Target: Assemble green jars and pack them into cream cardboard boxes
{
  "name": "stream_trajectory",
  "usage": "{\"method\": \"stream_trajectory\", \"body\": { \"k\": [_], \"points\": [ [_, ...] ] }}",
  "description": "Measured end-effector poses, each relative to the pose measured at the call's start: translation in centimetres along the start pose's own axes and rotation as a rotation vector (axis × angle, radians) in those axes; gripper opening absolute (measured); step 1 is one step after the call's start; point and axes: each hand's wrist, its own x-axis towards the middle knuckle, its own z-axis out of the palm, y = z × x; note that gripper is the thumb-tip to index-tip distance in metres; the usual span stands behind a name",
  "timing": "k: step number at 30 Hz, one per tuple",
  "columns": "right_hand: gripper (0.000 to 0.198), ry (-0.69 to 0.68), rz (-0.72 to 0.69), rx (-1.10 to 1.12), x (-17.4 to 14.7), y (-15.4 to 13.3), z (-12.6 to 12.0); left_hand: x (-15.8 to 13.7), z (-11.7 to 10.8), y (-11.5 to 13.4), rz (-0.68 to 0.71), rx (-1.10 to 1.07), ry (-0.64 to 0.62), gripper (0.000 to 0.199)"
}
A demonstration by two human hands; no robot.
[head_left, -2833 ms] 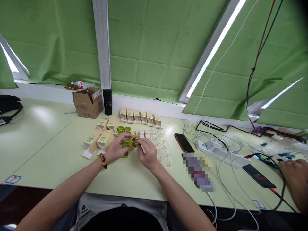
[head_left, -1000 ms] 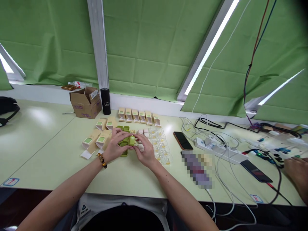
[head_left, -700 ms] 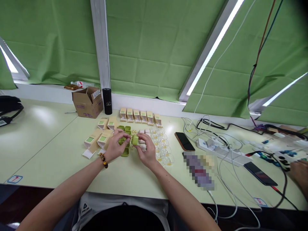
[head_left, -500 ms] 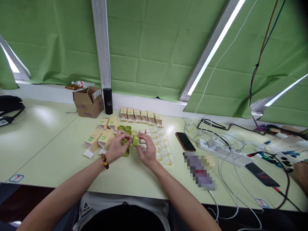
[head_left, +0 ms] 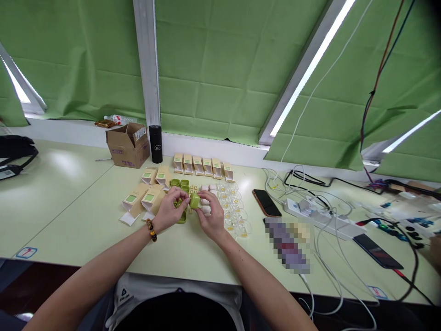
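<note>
A small glossy green case (head_left: 195, 201) is held up over the table, its right side between the thumb and fingers of my right hand (head_left: 212, 218). My left hand (head_left: 168, 210) is pinched closed at the case's left side. Whatever sits between those fingertips is too small to make out. Behind and below my left hand lie several green square trays or shells (head_left: 184, 183), partly covered by the fingers. Tiny yellowish pieces (head_left: 193, 188) are behind the case. Whitish-pink rounded pieces (head_left: 206, 188) stand beside my right hand, with rows of clear plastic pieces (head_left: 235, 212) further right.
Open beige cartons (head_left: 134, 198) stand on the left, and more cartons (head_left: 207, 166) line the back. A cardboard box (head_left: 128, 149) and black tumbler (head_left: 156, 145) are behind. On the right are phones (head_left: 267, 202), a power strip (head_left: 322, 218), cables and another person's hand (head_left: 435, 250).
The whole view has shifted slightly. Both hands keep nearly the same hold around the green case, which looks slightly turned.
</note>
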Motion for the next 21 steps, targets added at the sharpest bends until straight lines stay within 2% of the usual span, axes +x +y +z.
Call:
{"method": "stream_trajectory", "body": {
  "k": [21],
  "points": [
    [0.039,-0.004,0.021,-0.004,-0.11,0.34,-0.23,0.22,-0.63,-0.44,-0.032,-0.004,0.023,0.023]
  ]
}}
